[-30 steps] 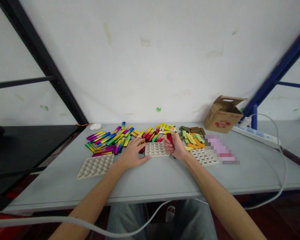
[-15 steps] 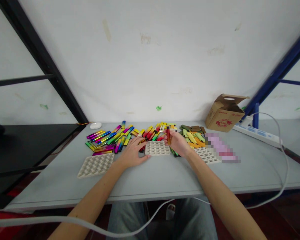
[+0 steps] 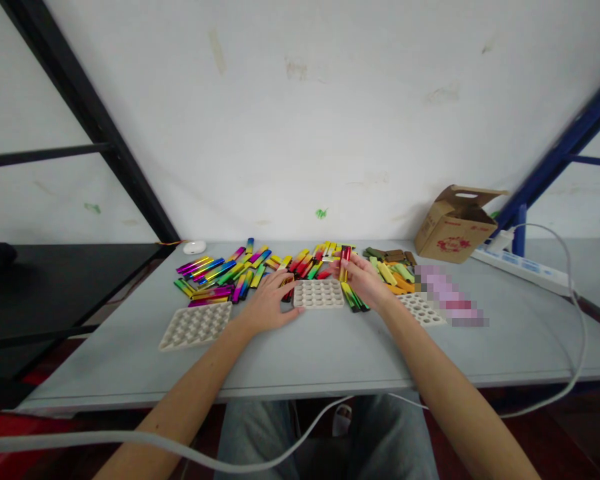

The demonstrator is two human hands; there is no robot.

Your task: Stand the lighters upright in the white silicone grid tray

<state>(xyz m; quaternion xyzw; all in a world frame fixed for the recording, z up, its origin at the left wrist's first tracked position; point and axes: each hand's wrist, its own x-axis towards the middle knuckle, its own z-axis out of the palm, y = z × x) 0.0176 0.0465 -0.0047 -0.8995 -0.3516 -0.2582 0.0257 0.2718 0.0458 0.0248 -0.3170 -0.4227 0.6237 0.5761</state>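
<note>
My right hand (image 3: 363, 280) pinches a shiny red-and-yellow stick (image 3: 345, 262), held roughly upright just above the back right corner of a white holed tray (image 3: 319, 294). My left hand (image 3: 270, 300) lies at that tray's left side with fingers and thumb spread; its thumb is by the front left corner. Dark red sticks partly show behind my left fingers. Under my right hand, a few green-and-yellow sticks (image 3: 354, 299) lie right of the tray. More red, yellow and green sticks (image 3: 307, 263) are heaped behind it.
Rainbow-coloured sticks (image 3: 220, 273) spread at the left, behind a second holed tray (image 3: 195, 327). At the right are matt green and orange sticks (image 3: 397, 277), a third holed tray (image 3: 423, 310), a blurred pink item (image 3: 445, 293), a cardboard box (image 3: 453, 233) and a power strip (image 3: 525, 270). A white case (image 3: 195, 247) stands back left.
My right hand has lifted slightly and turned the red-and-yellow stick, so its broad shiny face shows. The left hand stays beside the tray. The view has shifted a little.
</note>
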